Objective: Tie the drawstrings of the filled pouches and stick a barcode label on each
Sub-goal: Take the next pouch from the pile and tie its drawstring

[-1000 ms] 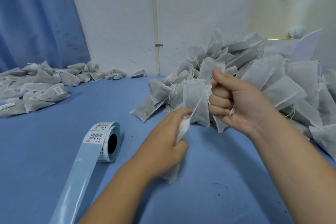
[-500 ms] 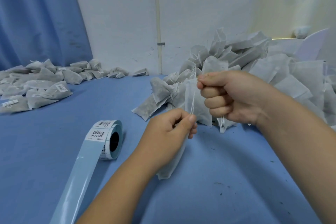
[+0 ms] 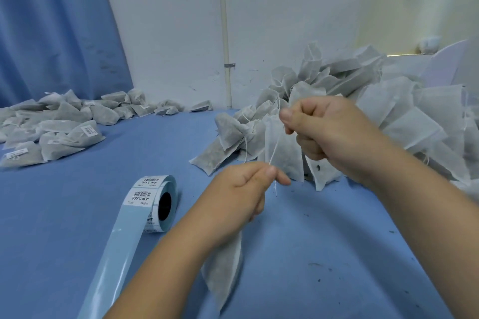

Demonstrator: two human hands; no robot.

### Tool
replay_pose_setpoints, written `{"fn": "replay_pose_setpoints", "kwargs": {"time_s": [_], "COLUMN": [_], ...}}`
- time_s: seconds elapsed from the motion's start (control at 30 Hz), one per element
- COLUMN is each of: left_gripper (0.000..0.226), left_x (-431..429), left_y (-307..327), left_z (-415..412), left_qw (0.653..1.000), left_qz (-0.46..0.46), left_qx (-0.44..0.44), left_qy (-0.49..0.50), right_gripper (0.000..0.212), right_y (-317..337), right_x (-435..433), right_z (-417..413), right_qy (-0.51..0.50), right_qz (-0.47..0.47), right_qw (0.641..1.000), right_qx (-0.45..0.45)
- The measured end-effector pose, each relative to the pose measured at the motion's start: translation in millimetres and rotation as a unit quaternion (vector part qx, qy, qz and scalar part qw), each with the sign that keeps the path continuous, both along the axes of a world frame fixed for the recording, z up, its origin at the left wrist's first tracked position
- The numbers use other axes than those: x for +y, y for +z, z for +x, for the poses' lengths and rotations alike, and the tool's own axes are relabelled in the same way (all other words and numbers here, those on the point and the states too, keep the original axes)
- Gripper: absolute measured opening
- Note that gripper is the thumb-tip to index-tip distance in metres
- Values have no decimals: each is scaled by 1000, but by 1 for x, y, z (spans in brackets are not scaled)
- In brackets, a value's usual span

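My left hand (image 3: 241, 189) grips the neck of a grey filled pouch (image 3: 225, 264) that hangs down below it, over the blue table. A thin white drawstring (image 3: 274, 153) runs taut from the left fingertips up to my right hand (image 3: 326, 132), which is closed in a fist around the string's upper end. A roll of barcode labels (image 3: 153, 199) lies on the table left of my left hand, its blue backing strip (image 3: 114, 261) trailing toward me.
A big heap of untied grey pouches (image 3: 388, 111) fills the right and back of the blue table (image 3: 64, 215). Labelled, tied pouches (image 3: 64, 132) lie piled at the far left. A white wall with a pipe (image 3: 225, 33) and a blue curtain (image 3: 51, 21) stand behind.
My right hand has shifted slightly up and right, drawing the string tighter. The left hand has dropped a little, with the pouch hanging lower beneath it.
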State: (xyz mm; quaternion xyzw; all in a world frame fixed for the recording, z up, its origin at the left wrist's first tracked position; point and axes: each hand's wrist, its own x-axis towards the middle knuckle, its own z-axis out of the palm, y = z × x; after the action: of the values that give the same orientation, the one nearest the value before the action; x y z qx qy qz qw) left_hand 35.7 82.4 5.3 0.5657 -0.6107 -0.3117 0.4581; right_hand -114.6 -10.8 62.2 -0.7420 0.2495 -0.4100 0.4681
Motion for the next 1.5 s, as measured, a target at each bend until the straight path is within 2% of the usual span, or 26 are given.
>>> {"fn": "replay_pose_setpoints", "kwargs": {"time_s": [0.23,0.3,0.4,0.47,0.53,0.6,0.67,0.8,0.97,1.03,1.13,1.23,1.37,1.5], "left_gripper": [24,14,36,41,33,24,20,28,24,25,31,22,28,25], "left_x": [4,4,5,4,2,3,5,8,6,6,5,4,1,2], "left_y": [5,5,5,4,4,6,8,11,10,9,7,7,1,-4], "left_z": [-4,-6,-10,-12,-11,-10,-9,-12,-12,-11,-10,-10,-7,-9], "left_qw": [997,993,993,992,986,983,979,973,949,943,946,954,984,989], "left_qz": [8,28,56,36,6,2,31,92,13,-16,-49,-65,-97,-103], "left_qx": [76,107,103,120,169,183,197,202,310,328,314,294,101,-25], "left_qy": [-3,-26,-29,-10,4,-4,-42,-67,-48,-62,-63,-12,107,105], "right_gripper": [25,27,27,25,24,23,23,24,19,18,17,18,17,14], "right_y": [-32,-38,-41,-41,-40,-39,-39,-40,-45,-47,-50,-53,-56,-51], "right_x": [0,1,2,3,4,6,8,12,13,13,16,20,24,27], "right_z": [-2,-3,-4,-6,-7,-7,-4,0,-1,-1,0,2,0,-8], "right_qy": [-41,-47,-49,-46,-42,-40,-39,-32,-38,-48,-65,-73,-64,-43], "right_qz": [-3,1,-8,-18,-28,-37,-44,-80,-81,-75,-71,-85,-127,-184], "right_qw": [999,999,999,999,999,998,998,996,996,996,995,993,988,980], "right_qx": [-24,-21,-22,-22,-19,-16,-19,-12,-1,3,7,22,55,65]}}
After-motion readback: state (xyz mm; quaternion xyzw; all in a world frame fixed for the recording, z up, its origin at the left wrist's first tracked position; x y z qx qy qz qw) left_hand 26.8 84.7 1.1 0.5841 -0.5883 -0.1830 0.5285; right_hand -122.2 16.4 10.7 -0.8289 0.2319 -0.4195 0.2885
